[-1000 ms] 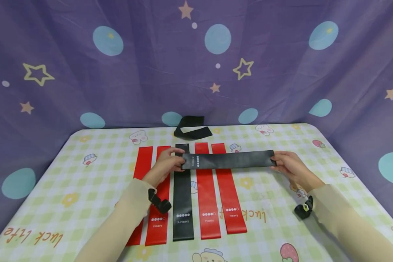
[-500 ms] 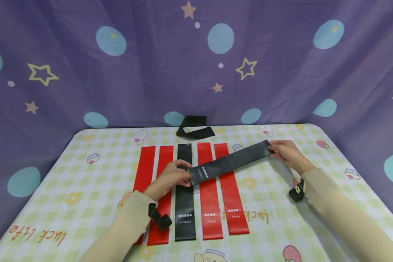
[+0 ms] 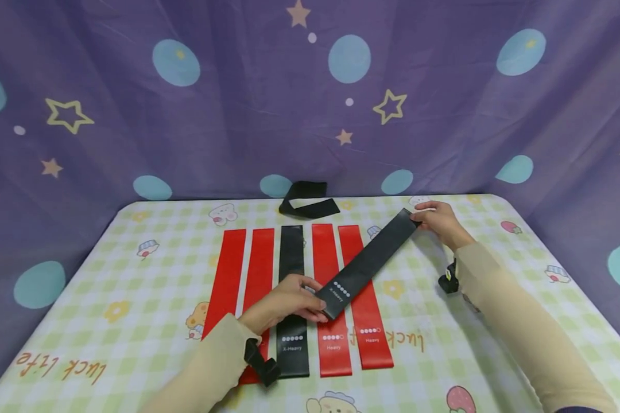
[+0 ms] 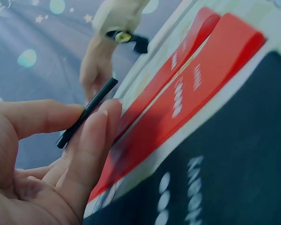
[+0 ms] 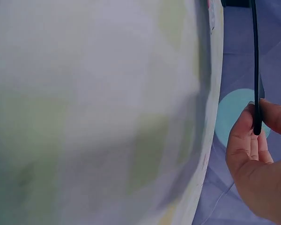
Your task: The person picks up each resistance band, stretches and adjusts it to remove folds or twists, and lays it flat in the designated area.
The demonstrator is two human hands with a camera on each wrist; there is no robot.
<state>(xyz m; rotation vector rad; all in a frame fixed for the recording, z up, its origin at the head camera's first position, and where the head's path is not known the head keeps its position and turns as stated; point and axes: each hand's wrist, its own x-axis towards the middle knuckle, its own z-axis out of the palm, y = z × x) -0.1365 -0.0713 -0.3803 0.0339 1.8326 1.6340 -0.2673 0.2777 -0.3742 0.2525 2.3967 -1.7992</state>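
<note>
A black X-Heavy resistance band (image 3: 368, 261) is stretched flat between both hands, slanting from near left to far right above the two right-hand red bands. Its near end is pinched between thumb and fingers of my left hand (image 3: 291, 299); the left wrist view shows that end edge-on in the grip (image 4: 86, 112). My right hand (image 3: 442, 223) pinches the far end, also seen edge-on beside the fingers in the right wrist view. Below lie red Heavy bands (image 3: 332, 350) (image 3: 374, 344) and another black X-Heavy band (image 3: 291, 358), which my left hand partly covers in the head view.
Two more red bands (image 3: 229, 252) (image 3: 260, 252) lie at the left of the row, partly behind the left forearm. A looped black band (image 3: 310, 209) rests at the table's back edge. Behind the checked tablecloth (image 3: 119, 338) hangs a purple curtain (image 3: 248, 115).
The held black band has swung from nearly level to a steep diagonal. My left hand came nearer and to the right, while my right hand went farther back and slightly left.
</note>
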